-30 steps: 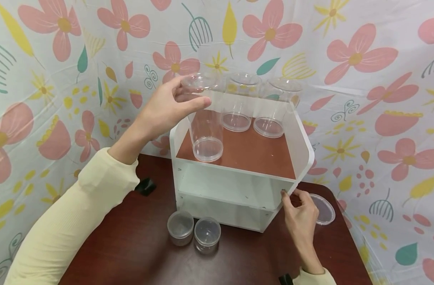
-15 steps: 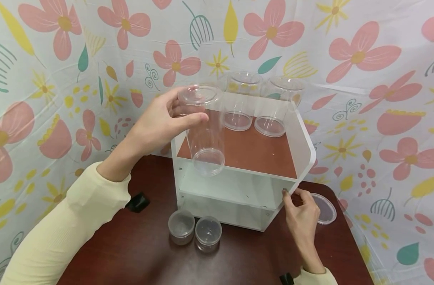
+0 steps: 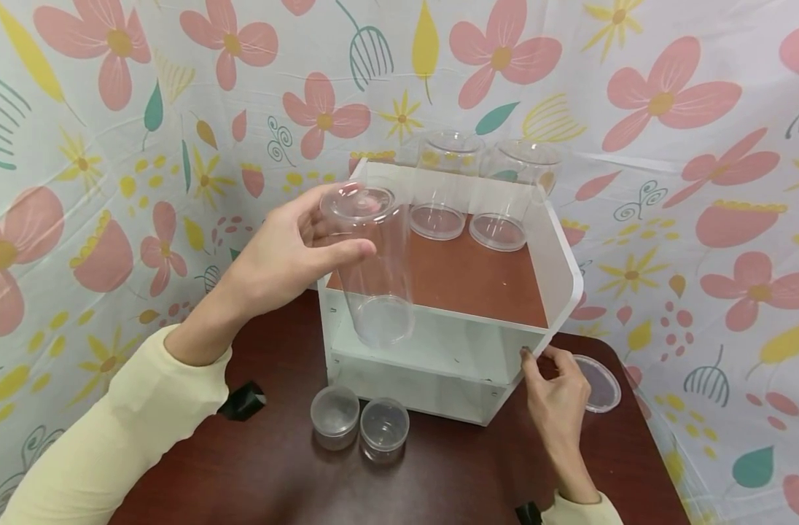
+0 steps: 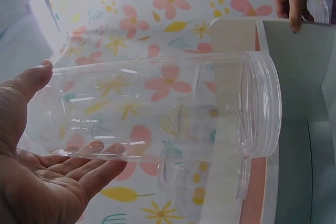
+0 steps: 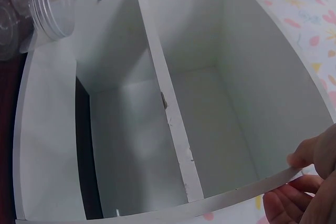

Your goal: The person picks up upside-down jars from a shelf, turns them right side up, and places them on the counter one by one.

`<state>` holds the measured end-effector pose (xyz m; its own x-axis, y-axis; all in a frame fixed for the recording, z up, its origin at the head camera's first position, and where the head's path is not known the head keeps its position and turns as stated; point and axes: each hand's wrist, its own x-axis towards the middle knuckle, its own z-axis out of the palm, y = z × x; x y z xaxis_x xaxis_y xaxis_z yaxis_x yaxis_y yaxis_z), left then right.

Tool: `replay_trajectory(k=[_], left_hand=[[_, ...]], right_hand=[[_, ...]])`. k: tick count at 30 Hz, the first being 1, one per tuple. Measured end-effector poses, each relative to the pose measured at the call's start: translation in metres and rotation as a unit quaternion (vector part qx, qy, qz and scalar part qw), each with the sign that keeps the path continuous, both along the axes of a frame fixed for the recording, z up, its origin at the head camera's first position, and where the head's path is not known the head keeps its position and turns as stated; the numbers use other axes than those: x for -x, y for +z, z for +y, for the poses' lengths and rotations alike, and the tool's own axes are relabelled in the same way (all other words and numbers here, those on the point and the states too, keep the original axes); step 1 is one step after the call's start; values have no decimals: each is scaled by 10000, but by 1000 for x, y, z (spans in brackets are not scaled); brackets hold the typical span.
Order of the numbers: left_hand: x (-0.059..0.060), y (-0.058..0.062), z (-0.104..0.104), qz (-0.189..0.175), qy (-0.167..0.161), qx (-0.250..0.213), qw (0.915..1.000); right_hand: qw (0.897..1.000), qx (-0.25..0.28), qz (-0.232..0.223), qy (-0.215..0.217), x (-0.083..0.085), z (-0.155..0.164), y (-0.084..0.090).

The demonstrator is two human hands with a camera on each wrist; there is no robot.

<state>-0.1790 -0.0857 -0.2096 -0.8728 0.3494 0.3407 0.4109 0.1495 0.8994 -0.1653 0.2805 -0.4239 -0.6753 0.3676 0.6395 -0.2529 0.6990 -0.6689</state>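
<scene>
My left hand (image 3: 275, 255) grips a tall clear plastic jar (image 3: 378, 273) near its closed end, thumb on one side and fingers on the other. The jar is upside down, held in the air before the front of a small white shelf unit (image 3: 412, 394). In the left wrist view the jar's ridged mouth (image 4: 262, 106) points away from the palm. With thumb and fingers, my right hand (image 3: 557, 394) pinches the edge of the unit's right side panel (image 5: 247, 192). Two similar jars, a left one (image 3: 437, 193) and a right one (image 3: 507, 200), stand on the unit's red-brown top.
Two small round containers, a left one (image 3: 334, 419) and a right one (image 3: 384, 430), stand on the dark wooden table (image 3: 452, 481) before the unit. A round translucent lid (image 3: 599, 383) lies at the table's right edge. Flowered cloth (image 3: 196, 109) hangs behind.
My left hand has lifted the jar off the unit's top and brought it forward and down, past the front edge. The right hand has kept its place.
</scene>
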Motion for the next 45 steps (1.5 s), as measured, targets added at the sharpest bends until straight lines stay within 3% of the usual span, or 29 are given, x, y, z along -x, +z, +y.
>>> replay_trajectory(k=[11,21,33,45], left_hand=[[-12,-21,5,-336,-343,-224,9986],[-20,-54,4,-439,-128,48,9989],[-21,-100,9,-617,-314,-569,9960],[-24,-132,10,-559,-229,-910,9940]], right_hand=[[10000,80,-36,-11,0,-1,1],[10000,80,-57,14,-1,-1,1],[9999,96,-75,-4,0,-1,0],[9999,128,-41,38,1,-2,0]])
